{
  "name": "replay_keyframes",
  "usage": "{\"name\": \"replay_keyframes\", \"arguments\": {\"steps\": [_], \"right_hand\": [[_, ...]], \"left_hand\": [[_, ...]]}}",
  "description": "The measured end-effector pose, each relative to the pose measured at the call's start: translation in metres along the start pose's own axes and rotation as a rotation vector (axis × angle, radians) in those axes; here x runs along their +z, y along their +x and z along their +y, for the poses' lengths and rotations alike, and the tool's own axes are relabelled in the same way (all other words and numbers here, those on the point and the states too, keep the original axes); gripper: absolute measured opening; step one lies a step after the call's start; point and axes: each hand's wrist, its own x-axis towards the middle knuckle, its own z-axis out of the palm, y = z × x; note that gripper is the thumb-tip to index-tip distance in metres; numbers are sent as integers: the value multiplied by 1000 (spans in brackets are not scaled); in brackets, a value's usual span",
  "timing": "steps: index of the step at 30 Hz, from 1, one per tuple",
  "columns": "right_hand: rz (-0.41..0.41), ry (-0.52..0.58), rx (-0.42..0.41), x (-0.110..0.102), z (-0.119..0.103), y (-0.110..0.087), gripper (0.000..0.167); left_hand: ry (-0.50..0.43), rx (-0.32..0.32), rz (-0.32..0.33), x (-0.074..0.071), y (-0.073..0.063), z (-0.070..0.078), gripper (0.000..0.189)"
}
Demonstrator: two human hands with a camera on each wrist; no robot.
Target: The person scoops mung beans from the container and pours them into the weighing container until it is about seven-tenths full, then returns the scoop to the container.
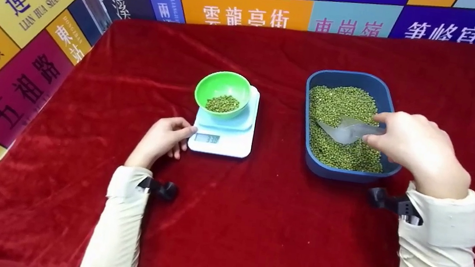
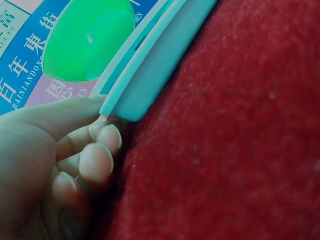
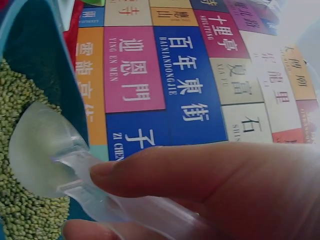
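Observation:
My right hand (image 1: 421,149) grips the handle of a translucent plastic scoop (image 1: 346,131) between thumb and fingers. The scoop's bowl lies among green mung beans (image 1: 345,103) in a deep blue container (image 1: 332,173). To the left, a white kitchen scale (image 1: 242,147) bears a small green bowl (image 1: 209,87) with a little heap of mung beans (image 1: 223,103) at its bottom. Digits show on the scale's display (image 1: 208,139). At the scale's near left corner, my left hand (image 1: 164,136) pinches the edge, the thumb on the rim and fingers curled beneath, as the left wrist view shows.
A dark red velvet cloth (image 1: 254,221) covers the table, with a few stray beans on it. Panels (image 1: 243,14) with coloured squares and lettering stand behind the table and along its left side. Black wrist cameras (image 1: 165,190) hang under both sleeves.

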Motion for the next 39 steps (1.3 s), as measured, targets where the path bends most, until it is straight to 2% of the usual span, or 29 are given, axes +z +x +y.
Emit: {"name": "replay_keyframes", "arguments": {"steps": [6,14,22,28,36,39], "right_hand": [[-9,27,16,5,-1,5,57],[-43,56,-24,11,-3,10,55],[-66,84,-46,19,-2,17,44],[-50,61,-52,23,-3,22,33],[-52,53,-51,27,-3,26,37],[-51,54,-45,29,-2,28,34]], "left_hand": [[5,6,-8,0,1,0,37],[5,-2,-1,-1,0,-1,37],[15,-5,-3,-1,0,-1,37],[23,1,-5,-1,0,-1,38],[21,4,5,-1,-1,-1,37],[17,5,2,-1,0,-1,37]]}}
